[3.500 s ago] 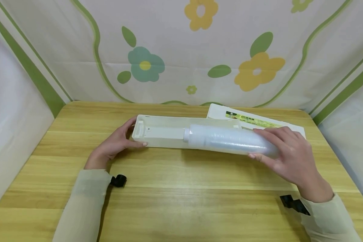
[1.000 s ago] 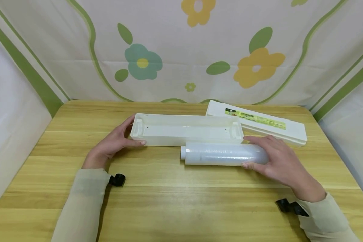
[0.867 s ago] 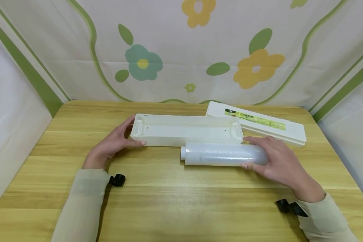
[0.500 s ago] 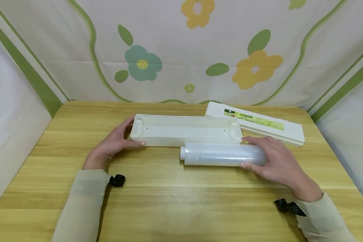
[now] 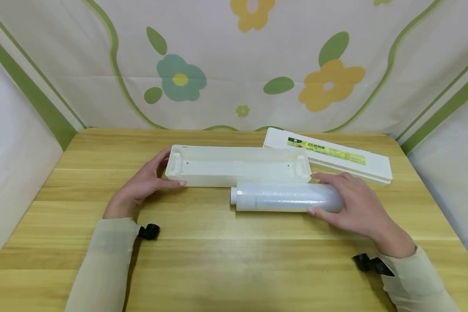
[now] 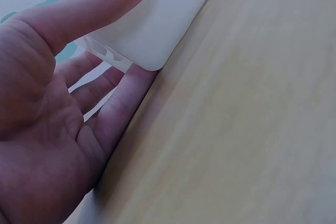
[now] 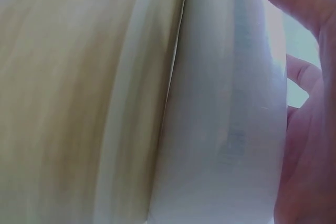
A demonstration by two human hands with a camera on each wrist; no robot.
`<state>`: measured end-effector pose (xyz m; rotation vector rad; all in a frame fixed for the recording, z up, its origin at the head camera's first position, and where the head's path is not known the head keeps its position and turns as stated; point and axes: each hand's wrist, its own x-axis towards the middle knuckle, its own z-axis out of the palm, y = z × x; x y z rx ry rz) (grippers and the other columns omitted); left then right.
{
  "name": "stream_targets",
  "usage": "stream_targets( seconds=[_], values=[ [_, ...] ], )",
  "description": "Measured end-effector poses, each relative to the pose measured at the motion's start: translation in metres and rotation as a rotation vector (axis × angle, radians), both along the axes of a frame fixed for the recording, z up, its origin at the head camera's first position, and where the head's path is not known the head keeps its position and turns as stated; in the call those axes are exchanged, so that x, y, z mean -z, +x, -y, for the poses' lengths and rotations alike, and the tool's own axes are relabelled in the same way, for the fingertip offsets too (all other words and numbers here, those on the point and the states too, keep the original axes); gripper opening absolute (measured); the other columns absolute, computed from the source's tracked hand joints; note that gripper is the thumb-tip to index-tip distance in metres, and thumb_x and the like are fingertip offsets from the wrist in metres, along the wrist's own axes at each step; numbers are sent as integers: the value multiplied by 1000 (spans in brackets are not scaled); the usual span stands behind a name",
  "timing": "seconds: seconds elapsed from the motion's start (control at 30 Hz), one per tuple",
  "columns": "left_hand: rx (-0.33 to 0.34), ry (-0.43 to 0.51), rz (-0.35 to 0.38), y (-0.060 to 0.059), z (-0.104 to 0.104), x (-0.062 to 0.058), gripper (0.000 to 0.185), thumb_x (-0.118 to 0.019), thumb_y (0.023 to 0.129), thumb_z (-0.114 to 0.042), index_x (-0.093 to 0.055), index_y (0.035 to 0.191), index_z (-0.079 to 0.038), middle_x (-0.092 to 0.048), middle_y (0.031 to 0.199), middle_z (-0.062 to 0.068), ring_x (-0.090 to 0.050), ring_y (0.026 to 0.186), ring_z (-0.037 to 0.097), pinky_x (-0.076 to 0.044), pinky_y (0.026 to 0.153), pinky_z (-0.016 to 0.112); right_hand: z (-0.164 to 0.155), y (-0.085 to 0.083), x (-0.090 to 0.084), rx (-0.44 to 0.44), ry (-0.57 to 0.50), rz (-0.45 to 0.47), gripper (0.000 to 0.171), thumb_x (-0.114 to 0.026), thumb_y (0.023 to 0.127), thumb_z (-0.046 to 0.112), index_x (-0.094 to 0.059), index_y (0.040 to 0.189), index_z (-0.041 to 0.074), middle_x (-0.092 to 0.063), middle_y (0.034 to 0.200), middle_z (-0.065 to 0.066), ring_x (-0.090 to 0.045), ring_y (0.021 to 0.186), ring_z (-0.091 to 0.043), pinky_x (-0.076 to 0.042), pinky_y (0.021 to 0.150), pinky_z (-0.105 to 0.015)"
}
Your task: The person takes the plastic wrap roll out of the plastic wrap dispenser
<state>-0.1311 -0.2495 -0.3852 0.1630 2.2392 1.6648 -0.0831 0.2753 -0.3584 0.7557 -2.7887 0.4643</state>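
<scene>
My right hand [image 5: 359, 206] lies over the right end of the roll of cling film [image 5: 284, 197], with the fingers curved around it and the thumb on the near side, so I am holding it. The roll lies flat on the wooden table [image 5: 234, 260], just in front of the open white box [image 5: 238, 166] and parallel to it. In the right wrist view the roll [image 7: 226, 103] fills most of the picture and my fingers [image 7: 294, 3] curl over its top.

My left hand [image 5: 144, 186] holds the left end of the box, the thumb along the front wall and the other fingers behind the end. In the left wrist view my thumb [image 6: 89, 9] presses on the box corner [image 6: 152, 24] and the fingers are under and behind it.

The lid [image 5: 329, 154] with a green and yellow label lies behind the box on the right, near the cloth wall [image 5: 234, 65] with flowers. There is 1 black clip [image 5: 149, 231] at my left sleeve and 1 more [image 5: 370, 264] at the right sleeve.
</scene>
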Motion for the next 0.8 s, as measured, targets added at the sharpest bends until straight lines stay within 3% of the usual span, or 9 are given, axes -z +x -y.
stream_targets(
  seconds=[0.3,0.5,0.67,0.8],
  values=[
    [-3,2,5,-2,1,0,108,-91,87,-13,-27,171,-37,-42,162,4,-41,140,27,-41,111,30,1,-4,-5,-7,-5,9,80,-98,70,45,-67,141,26,-76,126,-3,-65,111,-27,-46,87,-47],
    [0,17,3,-5,0,2,107,-92,86,-10,-31,170,-33,-42,163,3,-41,142,26,-42,112,29,1,-2,-4,18,-2,63,79,-97,74,46,-66,144,25,-75,132,-3,-66,119,-29,-47,95,-50],
    [9,-9,15,-1,3,-3,112,-93,86,-14,-23,173,-28,-36,170,4,-34,154,30,-31,127,50,-1,0,-4,-18,23,24,90,-97,72,49,-62,150,20,-73,133,-7,-65,124,-34,-46,105,-56],
    [-6,-45,27,6,6,-22,106,-81,98,-27,-8,175,-27,-20,179,4,-19,165,35,-21,130,67,0,-3,-12,-41,-3,-40,97,-97,71,47,-58,155,16,-68,142,-12,-60,131,-39,-45,105,-60]
  ],
)
